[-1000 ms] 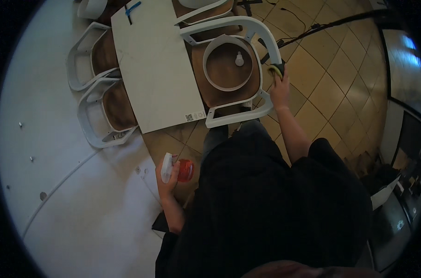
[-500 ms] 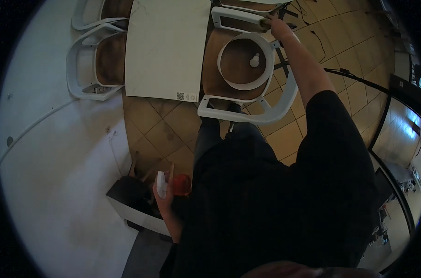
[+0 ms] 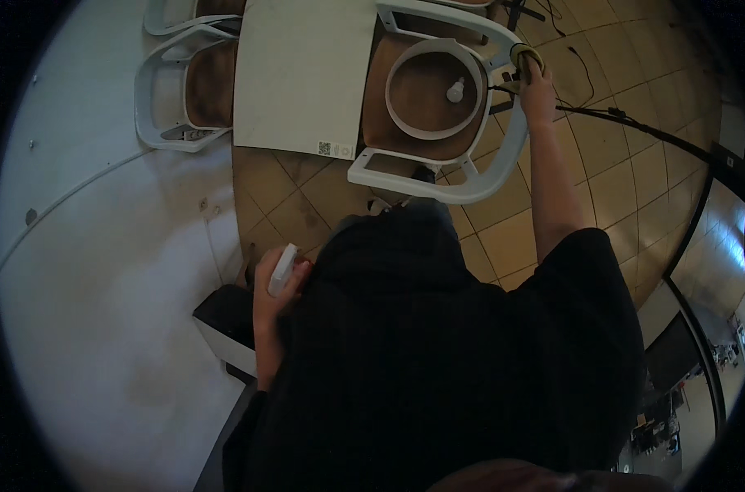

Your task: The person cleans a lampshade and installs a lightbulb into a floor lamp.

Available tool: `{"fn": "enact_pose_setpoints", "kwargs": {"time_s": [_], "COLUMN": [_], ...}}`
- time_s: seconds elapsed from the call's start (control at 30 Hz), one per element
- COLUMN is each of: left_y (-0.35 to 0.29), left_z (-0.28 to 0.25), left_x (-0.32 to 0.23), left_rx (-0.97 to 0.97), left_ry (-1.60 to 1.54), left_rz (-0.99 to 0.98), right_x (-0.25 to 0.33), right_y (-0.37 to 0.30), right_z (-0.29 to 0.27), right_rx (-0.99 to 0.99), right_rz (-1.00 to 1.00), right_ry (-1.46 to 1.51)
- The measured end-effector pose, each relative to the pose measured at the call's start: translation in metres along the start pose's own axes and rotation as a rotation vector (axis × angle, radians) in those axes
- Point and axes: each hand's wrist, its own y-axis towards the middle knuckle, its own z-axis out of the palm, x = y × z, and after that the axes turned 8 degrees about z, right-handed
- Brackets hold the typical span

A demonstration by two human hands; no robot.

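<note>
My right hand (image 3: 537, 92) presses a yellowish-green cloth (image 3: 527, 54) against the curved back rail of a white armchair (image 3: 512, 156) with a brown seat. Its fingers are closed around the cloth. Low on the left, my left hand (image 3: 267, 283) grips a spray bottle (image 3: 283, 271); only the white spray head shows, and my dark shirt hides the rest. A wide white ring (image 3: 393, 108) lies on the chair's seat, with a white light bulb (image 3: 455, 90) inside its outline.
The chair stands against the right side of a white table (image 3: 303, 74). Another white chair (image 3: 147, 102) is at the table's left, by a pale wall. Black cables (image 3: 582, 74) lie on the tiled floor at right. A dark-topped box (image 3: 225, 316) sits below my left hand.
My right hand has moved the cloth from the chair's far armrest round to the back rail. My left hand has risen with the spray bottle, whose red body is now out of sight.
</note>
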Motion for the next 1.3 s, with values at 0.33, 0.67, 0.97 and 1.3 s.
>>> {"fn": "enact_pose_setpoints", "kwargs": {"time_s": [0.33,0.67,0.97,1.3], "left_y": [0.058,0.085,0.141,0.165], "left_z": [0.009,-0.018,-0.059,-0.165], "left_x": [-0.001,0.028,0.095,0.214], "left_rx": [0.302,0.430,0.607,0.622], "left_ry": [0.068,0.150,0.060,0.186], "left_rz": [0.142,0.342,0.509,0.666], "right_x": [-0.003,-0.014,0.028,0.203], "right_y": [-0.302,-0.218,-0.266,-0.366], "right_z": [0.019,0.010,0.083,0.232], "right_rx": [-0.020,-0.165,-0.307,-0.164], "right_rz": [0.298,0.373,0.896,1.011], "right_ry": [0.366,0.341,0.166,0.154]}}
